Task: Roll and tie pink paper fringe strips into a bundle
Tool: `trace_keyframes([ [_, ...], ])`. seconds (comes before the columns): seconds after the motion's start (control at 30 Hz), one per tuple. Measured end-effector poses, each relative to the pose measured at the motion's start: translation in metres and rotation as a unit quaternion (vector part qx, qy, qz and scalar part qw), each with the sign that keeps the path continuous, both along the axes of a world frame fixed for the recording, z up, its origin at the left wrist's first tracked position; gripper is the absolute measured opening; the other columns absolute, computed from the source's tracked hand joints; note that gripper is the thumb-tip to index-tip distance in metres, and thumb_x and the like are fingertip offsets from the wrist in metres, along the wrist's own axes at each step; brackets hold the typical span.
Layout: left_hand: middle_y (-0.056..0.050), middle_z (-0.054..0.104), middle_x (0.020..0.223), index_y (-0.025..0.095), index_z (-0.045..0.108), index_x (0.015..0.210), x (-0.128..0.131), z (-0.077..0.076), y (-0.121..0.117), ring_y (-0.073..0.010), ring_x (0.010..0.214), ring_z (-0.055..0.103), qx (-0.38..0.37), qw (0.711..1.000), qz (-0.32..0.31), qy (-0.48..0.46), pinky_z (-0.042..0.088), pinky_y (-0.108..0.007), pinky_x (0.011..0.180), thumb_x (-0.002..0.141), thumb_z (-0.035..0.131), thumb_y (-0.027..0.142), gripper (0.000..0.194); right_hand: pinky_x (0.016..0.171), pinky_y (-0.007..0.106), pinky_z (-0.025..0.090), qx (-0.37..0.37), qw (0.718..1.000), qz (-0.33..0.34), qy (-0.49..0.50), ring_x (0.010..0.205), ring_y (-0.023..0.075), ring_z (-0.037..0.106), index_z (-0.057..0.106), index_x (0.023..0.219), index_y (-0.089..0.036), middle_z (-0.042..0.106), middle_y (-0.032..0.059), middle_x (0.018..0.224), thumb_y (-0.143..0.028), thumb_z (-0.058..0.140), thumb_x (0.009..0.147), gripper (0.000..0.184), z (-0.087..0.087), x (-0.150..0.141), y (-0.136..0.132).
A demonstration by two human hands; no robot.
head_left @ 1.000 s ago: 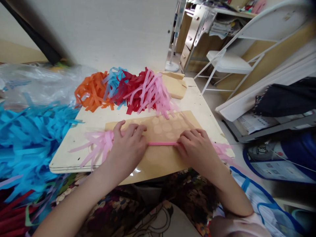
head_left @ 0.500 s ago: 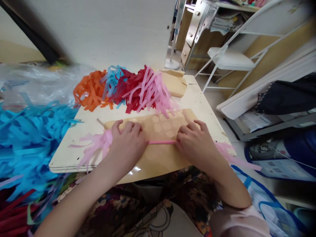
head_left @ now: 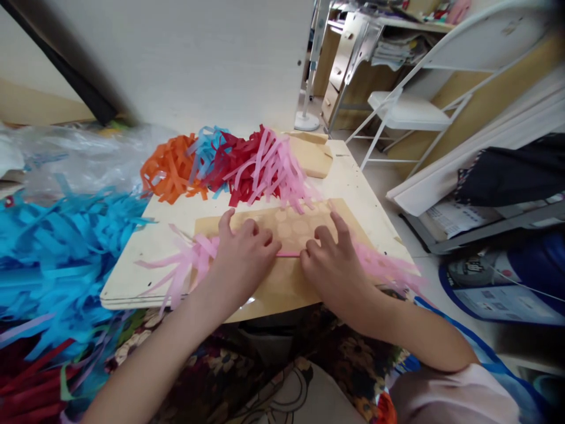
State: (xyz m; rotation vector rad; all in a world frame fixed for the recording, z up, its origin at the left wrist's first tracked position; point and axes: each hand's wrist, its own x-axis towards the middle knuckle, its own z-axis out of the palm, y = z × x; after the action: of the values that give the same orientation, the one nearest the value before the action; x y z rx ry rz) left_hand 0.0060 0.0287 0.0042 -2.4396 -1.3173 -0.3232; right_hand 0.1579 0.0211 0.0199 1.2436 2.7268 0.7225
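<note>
Head view shows your two hands pressed palm-down side by side on a thin pink roll (head_left: 289, 255), only a short stretch of which shows between them. Your left hand (head_left: 242, 262) lies flat with fingers spread forward over the roll, and your right hand (head_left: 333, 265) mirrors it, fingers fanned; neither hand is closed around anything, both bear down with open palms, which looks like the way to keep a rolled strip tight and turning evenly rather than pinching it. The roll rests across a tan sheet marked with pale circles (head_left: 300, 227), which gives it a smooth surface, and that sheet sits on a pale wooden board (head_left: 145, 247) over your lap. From under each hand the loose ends fan outward: a pink fringe (head_left: 176, 268) spills to the left past the sheet's edge, and another pink fringe (head_left: 384, 265) trails off to the right, so the cut ends stay free while only the uncut middle is under pressure. Behind the sheet lies a mixed heap of orange, blue, red and pink paper strips (head_left: 229, 162) (kept at the far edge, clear of your hands). A mass of blue strips (head_left: 57, 253) fills the left side beside clear plastic wrap (head_left: 75, 156), and a white folding chair (head_left: 406, 109) stands well apart at the right.
</note>
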Motion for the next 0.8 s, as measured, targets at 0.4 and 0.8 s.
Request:
trace_keyframes([
  [0.4,-0.004,0.057,0.06,0.013,0.061,0.085,0.014,-0.006,-0.031,-0.02,0.071,0.049,0.044,0.999,0.016,0.014,0.029,-0.053,0.085,0.072,0.04,0.008,0.025,0.095,0.05,0.019,0.078,0.996,-0.029,-0.017,0.09,0.0275,0.047,0.051,0.109,-0.008,0.059,0.0099,0.076,-0.016,0.047,0.07,0.04,-0.026,-0.004,-0.026],
  [0.8,-0.004,0.06,0.079,0.024,0.061,0.089,-0.003,0.001,-0.02,-0.0249,0.081,0.048,-0.09,0.996,0.017,-0.004,0.022,-0.053,0.083,0.071,0.048,0.017,0.023,0.094,0.05,0.017,0.066,0.996,-0.043,0.047,0.088,0.0242,0.046,0.063,0.085,-0.016,0.059,0.0038,0.073,-0.012,0.046,0.073,0.021,-0.018,0.014,-0.018],
])
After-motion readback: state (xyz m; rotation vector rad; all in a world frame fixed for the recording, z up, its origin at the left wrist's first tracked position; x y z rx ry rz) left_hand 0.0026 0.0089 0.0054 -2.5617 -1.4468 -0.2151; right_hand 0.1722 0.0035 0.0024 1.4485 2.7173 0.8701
